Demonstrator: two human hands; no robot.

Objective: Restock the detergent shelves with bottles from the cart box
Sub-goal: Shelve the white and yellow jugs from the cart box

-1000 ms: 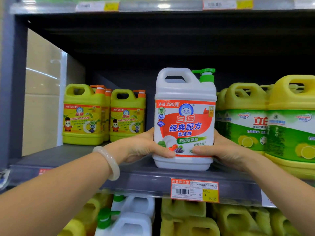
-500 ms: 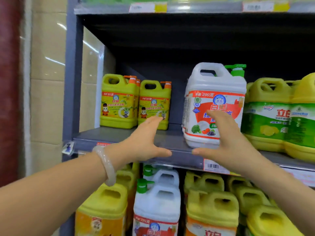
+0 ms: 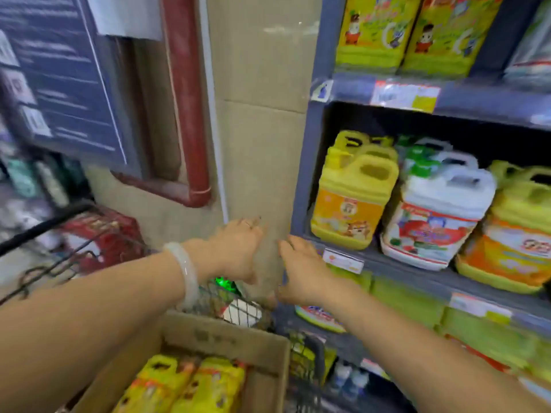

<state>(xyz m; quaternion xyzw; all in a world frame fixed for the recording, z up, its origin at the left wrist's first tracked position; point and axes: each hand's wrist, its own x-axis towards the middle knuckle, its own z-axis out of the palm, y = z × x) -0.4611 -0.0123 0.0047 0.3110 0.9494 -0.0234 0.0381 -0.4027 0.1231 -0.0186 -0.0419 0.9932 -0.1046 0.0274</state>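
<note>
The view is blurred by motion. My left hand (image 3: 235, 248) and my right hand (image 3: 301, 269) are both empty, fingers spread, held side by side above the far edge of the cardboard box (image 3: 262, 344) in the wire cart (image 3: 232, 305). Inside the box stand yellow detergent bottles (image 3: 190, 383) with orange caps. To the right, the grey shelf unit (image 3: 307, 162) holds a yellow bottle with an orange label (image 3: 351, 198) and a white bottle with a green pump (image 3: 435, 216). The shelf above carries yellow-green bottles (image 3: 372, 31).
A beige tiled pillar (image 3: 256, 129) stands just left of the shelf unit, with a red pipe (image 3: 185, 99) and a dark notice board (image 3: 59, 70) further left. Red packages (image 3: 104, 234) lie behind the cart. Lower shelves hold more bottles (image 3: 417, 305).
My hands let go of the white bottle on the upper shelf and dropped down and left. My head swung down toward the cart box.
</note>
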